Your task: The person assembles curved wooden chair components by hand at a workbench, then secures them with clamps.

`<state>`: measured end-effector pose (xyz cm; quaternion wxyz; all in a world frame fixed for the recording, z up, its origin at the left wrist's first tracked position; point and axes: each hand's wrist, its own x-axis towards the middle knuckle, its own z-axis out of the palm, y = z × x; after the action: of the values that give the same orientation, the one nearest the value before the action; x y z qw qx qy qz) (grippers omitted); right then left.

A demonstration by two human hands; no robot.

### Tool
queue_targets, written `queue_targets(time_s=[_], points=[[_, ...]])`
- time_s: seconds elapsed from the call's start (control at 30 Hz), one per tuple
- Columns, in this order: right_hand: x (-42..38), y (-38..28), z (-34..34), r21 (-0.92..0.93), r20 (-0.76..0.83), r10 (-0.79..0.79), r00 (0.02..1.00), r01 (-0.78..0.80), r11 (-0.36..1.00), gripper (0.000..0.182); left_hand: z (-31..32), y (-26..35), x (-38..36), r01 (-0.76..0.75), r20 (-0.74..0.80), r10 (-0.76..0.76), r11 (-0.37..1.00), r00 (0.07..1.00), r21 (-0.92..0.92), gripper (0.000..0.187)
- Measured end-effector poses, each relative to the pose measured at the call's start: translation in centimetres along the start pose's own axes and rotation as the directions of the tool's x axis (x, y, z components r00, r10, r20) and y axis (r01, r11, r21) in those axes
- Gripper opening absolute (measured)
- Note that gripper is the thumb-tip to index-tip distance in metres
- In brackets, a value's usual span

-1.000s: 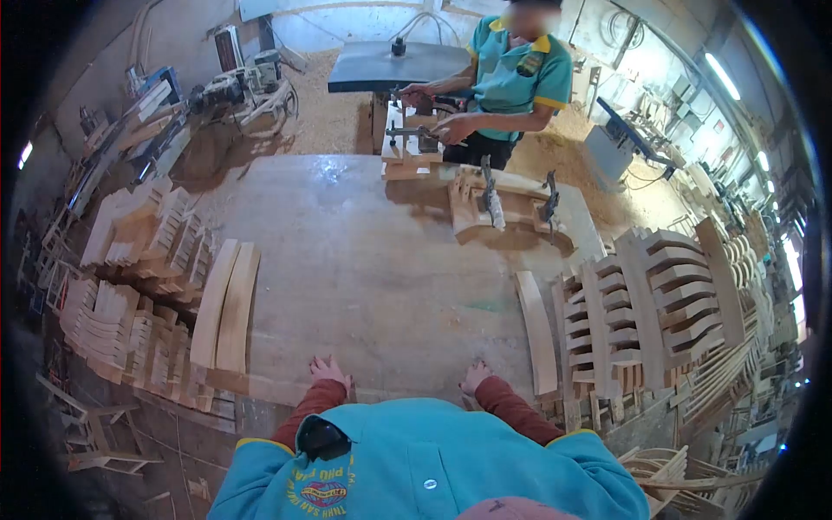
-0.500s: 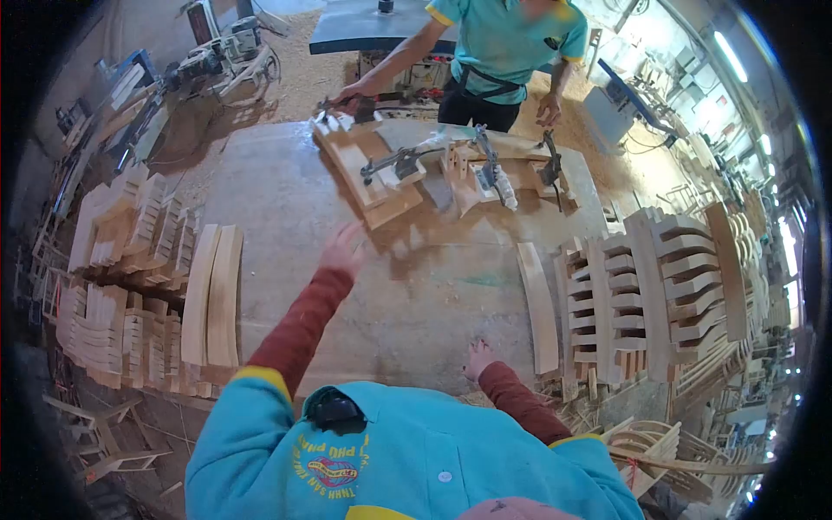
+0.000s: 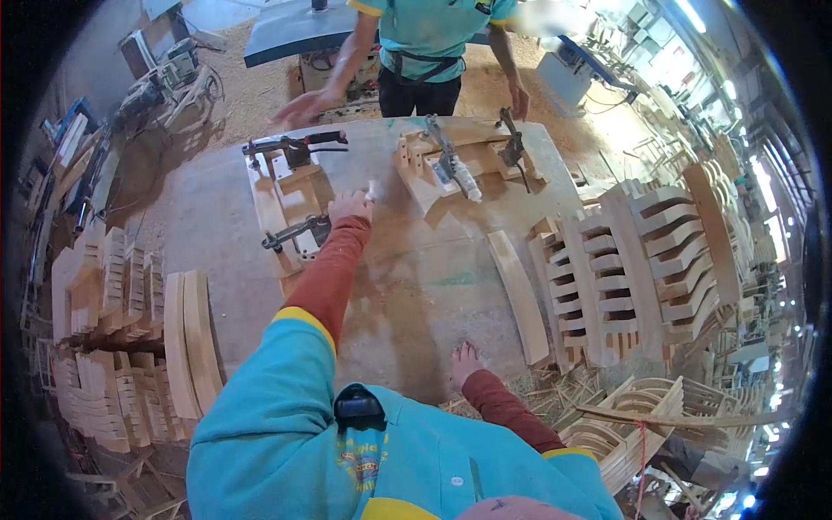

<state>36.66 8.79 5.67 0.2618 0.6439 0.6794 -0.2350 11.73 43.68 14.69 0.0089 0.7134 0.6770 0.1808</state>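
Note:
My left hand (image 3: 351, 206) is closed around the handle of the near toggle clamp (image 3: 299, 232) on the left wooden jig (image 3: 270, 198). The handle's pale end shows just past my fingers. At the jig's far end sits another toggle clamp (image 3: 295, 149) with a black-and-red handle. My right hand (image 3: 465, 364) rests at the table's near edge, fingers stretched out and nothing in them. A second jig (image 3: 425, 186) stands to the right, bearing a clamp with a white-wrapped handle (image 3: 466, 180) and a dark clamp (image 3: 513, 143).
Curved wooden pieces are stacked at the left (image 3: 113, 286) and right (image 3: 607, 269) of the table (image 3: 416, 303). A single curved slat (image 3: 518, 295) lies right of centre. Across the table stands a co-worker (image 3: 425, 52), one hand (image 3: 308, 108) held out beyond the left jig.
My left hand has moved forward onto the near clamp's handle. The left jig now lies at a different angle. The co-worker's hand has come off its far clamp. My view has shifted.

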Motion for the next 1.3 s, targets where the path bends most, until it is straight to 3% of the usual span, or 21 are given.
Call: queue_targets(time_s=[0.13, 0.23, 0.3, 0.37, 0.4, 0.43, 0.5, 0.53, 0.57, 0.6, 0.63, 0.67, 0.73, 0.8, 0.87, 0.97, 1.07, 1.17, 1.2, 1.27, 1.3], points=[[-0.3, 0.4, -1.3, -0.163, 0.071, -0.071, 0.995, 0.082, 0.983, 0.075, -3.1, -1.4, -7.6, -0.014, -0.057, 0.013, 0.999, 0.998, -0.030, 0.027], [3.3, 2.6, 0.3, -0.088, 0.126, -0.117, 0.985, 0.129, 0.988, 0.066, -5.9, -3.3, -14.5, -0.100, -0.074, 0.094, 0.992, 0.993, -0.073, 0.029], [4.1, 2.1, -4.3, -0.044, 0.316, -0.173, 0.933, 0.197, 0.979, 0.056, -7.9, -4.6, -20.2, -0.156, -0.042, 0.151, 0.977, 0.988, -0.145, 0.029], [-3.0, -4.0, -15.9, 0.093, -0.028, -0.095, 0.995, 0.097, 0.991, 0.052, -10.2, -5.1, -25.9, -0.201, -0.043, 0.196, 0.957, 0.980, -0.207, 0.030], [0.5, -3.4, -12.9, 0.314, -0.624, -0.125, 0.772, 0.394, 0.864, 0.055, -11.5, -5.3, -28.2, -0.221, -0.004, 0.226, 0.949, 0.974, -0.224, 0.028], [1.7, -4.4, -13.7, 0.379, -0.723, -0.125, 0.680, 0.541, 0.751, 0.059, -12.7, -5.5, -30.6, -0.246, 0.038, 0.262, 0.938, 0.964, -0.243, 0.026], [2.6, -8.2, -16.1, 0.347, -0.785, -0.174, 0.595, 0.654, 0.672, 0.060, -13.6, -6.5, -35.8, -0.231, 0.075, 0.267, 0.920, 0.961, -0.316, 0.020], [0.8, -10.2, -18.6, 0.457, -0.535, -0.247, 0.808, 0.523, 0.720, 0.059, -13.9, -7.4, -38.3, -0.197, 0.064, 0.235, 0.911, 0.970, -0.363, 0.016], [-1.1, -11.8, -20.3, 0.514, -0.229, -0.290, 0.929, 0.369, 0.774, 0.058, -14.2, -7.8, -40.0, -0.166, 0.050, 0.204, 0.898, 0.978, -0.408, 0.017], [-0.9, -13.0, -18.9, 0.507, -0.296, -0.298, 0.907, 0.414, 0.756, 0.057, -15.0, -7.4, -40.9, -0.032, -0.122, -0.009, 0.942, 0.993, -0.335, 0.022], [-0.1, -14.2, -17.1, 0.496, -0.362, -0.303, 0.882, 0.457, 0.738, 0.056, -16.2, -6.7, -41.4, 0.116, -0.304, -0.204, 0.951, 0.931, -0.285, 0.030], [0.3, -14.9, -15.4, 0.482, -0.421, -0.306, 0.854, 0.496, 0.722, 0.055, -16.9, -6.3, -42.1, 0.271, -0.477, -0.370, 0.925, 0.797, -0.264, 0.039], [0.6, -15.3, -13.9, 0.527, -0.469, -0.276, 0.839, 0.517, 0.675, 0.047, -9.9, -10.2, -44.9, 0.461, -0.388, -0.620, 0.776, 0.682, -0.430, 0.050], [0.2, -14.7, -13.0, 0.544, -0.461, -0.252, 0.851, 0.495, 0.678, 0.045, -8.3, -10.0, -46.3, 0.642, -0.139, -0.786, 0.581, 0.603, -0.501, 0.055], [-0.2, -14.7, -12.7, 0.546, -0.416, -0.218, 0.883, 0.434, 0.716, 0.046, -11.6, -7.7, -44.5, 0.804, 0.230, -0.811, 0.414, 0.539, -0.426, 0.055], [-3.2, -12.8, -10.3, 0.586, -0.449, -0.163, 0.879, 0.427, 0.689, 0.048, -12.5, -8.3, -45.4, 0.856, 0.385, -0.765, 0.467, 0.517, -0.222, 0.054], [-6.3, -10.0, -7.7, 0.621, -0.475, -0.052, 0.879, 0.376, 0.687, 0.044, -12.0, -7.4, -46.0, 0.708, 0.325, -0.634, 0.568, 0.702, -0.421, 0.056], [-6.6, -5.5, -3.1, 0.815, -0.287, 0.068, 0.955, 0.207, 0.542, 0.048, -8.0, -7.4, -45.3, 0.516, 0.268, -0.485, 0.500, 0.832, -0.695, 0.059], [-7.9, -4.9, -3.2, 0.902, -0.251, 0.104, 0.962, 0.194, 0.387, 0.047, -9.0, -6.6, -43.6, 0.517, 0.359, -0.372, 0.630, 0.856, -0.579, 0.066], [-9.9, -3.8, -2.4, 0.973, -0.228, 0.187, 0.955, 0.219, 0.070, 0.035, -7.5, -4.4, -41.7, 0.584, 0.439, -0.389, 0.600, 0.810, -0.547, 0.069], [-10.4, -3.2, -1.4, 0.964, -0.232, 0.231, 0.945, 0.256, -0.077, 0.028, -6.5, -3.4, -41.5, 0.552, 0.377, -0.402, 0.614, 0.834, -0.565, 0.070]])
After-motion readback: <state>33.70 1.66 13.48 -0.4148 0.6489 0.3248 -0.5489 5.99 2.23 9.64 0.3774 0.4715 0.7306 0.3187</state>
